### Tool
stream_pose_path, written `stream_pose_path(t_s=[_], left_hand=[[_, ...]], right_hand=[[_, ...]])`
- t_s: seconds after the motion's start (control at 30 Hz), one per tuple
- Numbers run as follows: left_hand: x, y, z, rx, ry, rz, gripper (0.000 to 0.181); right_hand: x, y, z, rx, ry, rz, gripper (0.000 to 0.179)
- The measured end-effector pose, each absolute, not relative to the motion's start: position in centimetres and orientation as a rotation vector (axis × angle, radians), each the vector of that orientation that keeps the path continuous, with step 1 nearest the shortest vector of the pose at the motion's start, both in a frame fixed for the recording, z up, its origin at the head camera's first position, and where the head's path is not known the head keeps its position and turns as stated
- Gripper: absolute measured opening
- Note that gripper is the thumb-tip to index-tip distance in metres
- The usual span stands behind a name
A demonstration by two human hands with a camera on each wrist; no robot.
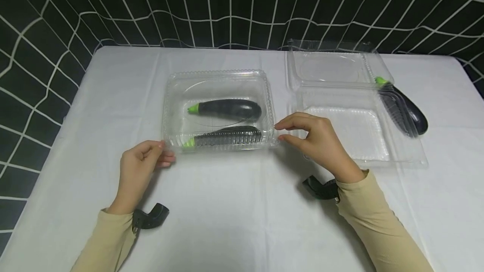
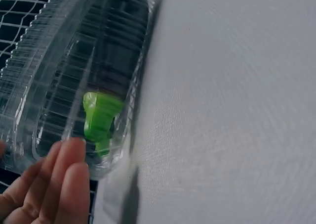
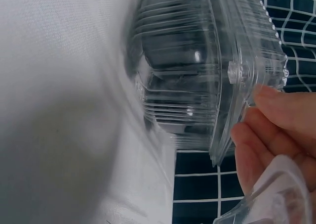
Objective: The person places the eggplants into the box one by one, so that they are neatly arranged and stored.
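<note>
A closed clear plastic clamshell box (image 1: 219, 83) sits on the table with two dark eggplants inside. One eggplant (image 1: 230, 108) lies across its middle; the other eggplant (image 1: 227, 136) lies along the front wall, green stem to the left. My left hand (image 1: 141, 167) pinches the box's front left corner; the fingers (image 2: 74, 155) show close by the green stem end (image 2: 101, 115) in the left wrist view. At the front right corner, my right hand (image 1: 315, 137) grips the rim, its thumb (image 3: 281, 105) against the lid edge and the other fingers curled below.
An open clear clamshell box (image 1: 348, 95) stands at the right, its lid tipped back. Another eggplant (image 1: 414, 112) lies beside it, partly seen through its plastic. A white net (image 1: 230, 16) runs behind the table's far edge and along the left. Dark devices (image 1: 151, 216) are worn on both wrists.
</note>
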State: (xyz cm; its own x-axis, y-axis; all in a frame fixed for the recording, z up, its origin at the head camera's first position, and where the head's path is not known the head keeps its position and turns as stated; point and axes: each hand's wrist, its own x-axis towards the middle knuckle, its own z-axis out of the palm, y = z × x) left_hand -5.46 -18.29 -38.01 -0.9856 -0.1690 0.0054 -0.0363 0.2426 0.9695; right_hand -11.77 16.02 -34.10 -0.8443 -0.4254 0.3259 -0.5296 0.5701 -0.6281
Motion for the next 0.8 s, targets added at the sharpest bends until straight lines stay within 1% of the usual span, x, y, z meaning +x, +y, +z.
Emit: stream_pose_path(t_s=[0.1,0.33,0.6,0.8], left_hand=[[-5.4,-18.4,-38.0,0.191,-2.353,-1.991,0.022],[-5.4,-18.6,-38.1,0.213,-2.247,-2.236,0.019],[-5.9,-19.3,-37.8,0.259,-2.211,-2.373,0.018],[-6.5,-19.7,-37.8,0.323,-2.142,-2.463,0.01]], right_hand=[[-11.7,16.1,-34.2,0.828,-2.644,1.108,0.021],[-11.8,16.1,-34.4,0.872,-2.606,1.112,0.024],[-12.0,15.8,-34.6,0.92,-2.576,1.12,0.024],[-12.1,15.4,-34.6,0.91,-2.611,1.103,0.022]])
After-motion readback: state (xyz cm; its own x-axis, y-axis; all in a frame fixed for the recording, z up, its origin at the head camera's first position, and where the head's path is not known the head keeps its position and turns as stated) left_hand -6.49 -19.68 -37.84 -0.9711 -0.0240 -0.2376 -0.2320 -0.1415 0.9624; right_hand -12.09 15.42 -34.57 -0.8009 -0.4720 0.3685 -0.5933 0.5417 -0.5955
